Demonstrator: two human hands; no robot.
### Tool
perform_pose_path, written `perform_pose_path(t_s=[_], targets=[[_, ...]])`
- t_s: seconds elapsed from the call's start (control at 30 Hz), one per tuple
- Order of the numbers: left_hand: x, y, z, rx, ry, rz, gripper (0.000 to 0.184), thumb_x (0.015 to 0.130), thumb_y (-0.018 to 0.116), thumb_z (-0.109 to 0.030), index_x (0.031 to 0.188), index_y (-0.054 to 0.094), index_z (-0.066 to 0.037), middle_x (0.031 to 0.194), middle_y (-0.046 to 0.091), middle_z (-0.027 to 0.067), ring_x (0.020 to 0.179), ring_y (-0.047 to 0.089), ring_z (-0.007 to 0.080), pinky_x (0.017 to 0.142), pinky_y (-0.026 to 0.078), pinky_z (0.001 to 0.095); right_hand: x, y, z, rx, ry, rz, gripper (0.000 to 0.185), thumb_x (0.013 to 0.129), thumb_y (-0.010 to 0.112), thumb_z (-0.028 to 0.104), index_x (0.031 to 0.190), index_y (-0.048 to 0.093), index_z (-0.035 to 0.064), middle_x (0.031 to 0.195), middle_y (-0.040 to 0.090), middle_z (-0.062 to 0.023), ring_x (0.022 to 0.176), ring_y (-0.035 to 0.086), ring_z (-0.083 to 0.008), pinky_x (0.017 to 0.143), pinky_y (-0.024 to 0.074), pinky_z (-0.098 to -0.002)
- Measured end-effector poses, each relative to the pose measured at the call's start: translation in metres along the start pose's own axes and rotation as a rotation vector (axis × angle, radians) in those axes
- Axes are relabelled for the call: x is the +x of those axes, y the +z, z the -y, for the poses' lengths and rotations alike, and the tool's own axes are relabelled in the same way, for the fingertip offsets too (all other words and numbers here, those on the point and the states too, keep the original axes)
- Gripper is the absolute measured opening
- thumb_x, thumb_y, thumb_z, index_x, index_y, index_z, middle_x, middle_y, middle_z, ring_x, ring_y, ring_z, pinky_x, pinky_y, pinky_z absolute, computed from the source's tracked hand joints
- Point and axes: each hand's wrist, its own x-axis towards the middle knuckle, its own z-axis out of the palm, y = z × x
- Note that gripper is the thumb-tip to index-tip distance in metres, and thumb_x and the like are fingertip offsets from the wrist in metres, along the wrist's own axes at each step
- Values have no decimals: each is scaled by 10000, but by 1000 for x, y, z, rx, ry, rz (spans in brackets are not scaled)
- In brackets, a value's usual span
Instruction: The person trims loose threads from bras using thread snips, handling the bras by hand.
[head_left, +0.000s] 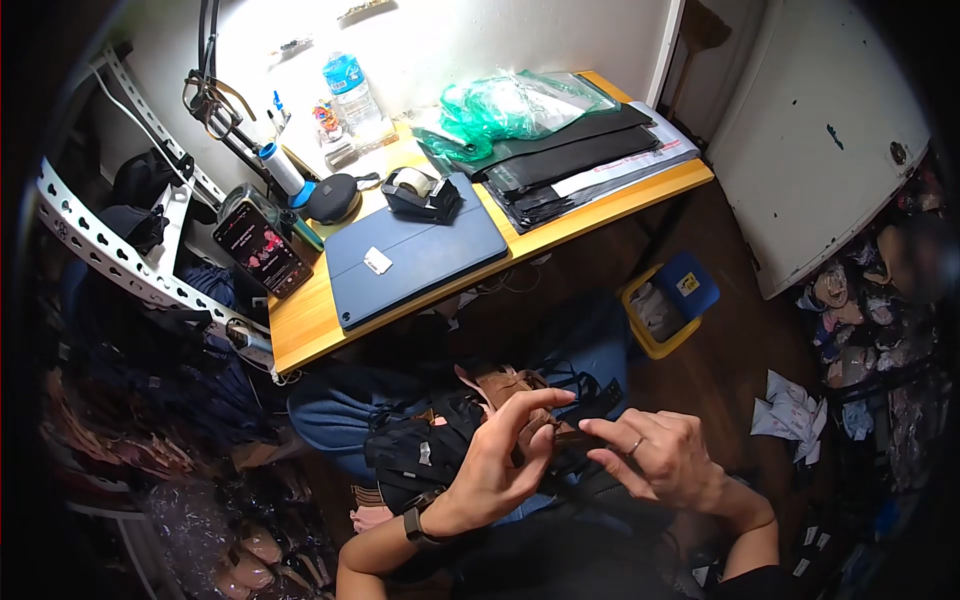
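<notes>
Above the lap, my left hand has its fingers curved, with thumb and index fingertips apart; brown fabric shows right behind them. What its lower fingers hold, if anything, is hidden. My right hand, with a ring on one finger, is bent in a loose pinch near a thin dark strap. Whether the strap lies between its fingertips is too small to tell. Black garments are piled on the lap over blue jeans, and a black strap with a hook strip lies behind the hands.
A wooden desk bears a blue tablet case, tape dispenser, phone, bottle and black plastic bags. On the floor are a yellow-rimmed bin, a white packet and bagged garments.
</notes>
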Motion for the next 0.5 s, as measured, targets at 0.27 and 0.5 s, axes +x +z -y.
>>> perform_pose_path(t_s=[0.27, 0.5], targets=[[1, -4, -5, -116, -153, 83, 410, 874, 489, 72, 1275, 465, -7, 888, 565, 54, 759, 490, 57, 715, 414, 198, 1, 0, -8, 53, -32, 52, 291, 807, 692, 216, 1066, 634, 97, 684, 575, -41, 532, 581, -183, 490, 457, -282], [0, -8, -4, -166, -184, 113, 577, 879, 520, 61, 1409, 317, -42, 949, 607, 69, 862, 572, 90, 781, 449, 219, -6, 10, -15, 180, -2, -13, 266, 824, 679, 230, 1048, 641, 92, 678, 578, -32, 513, 583, -164, 474, 459, -273]])
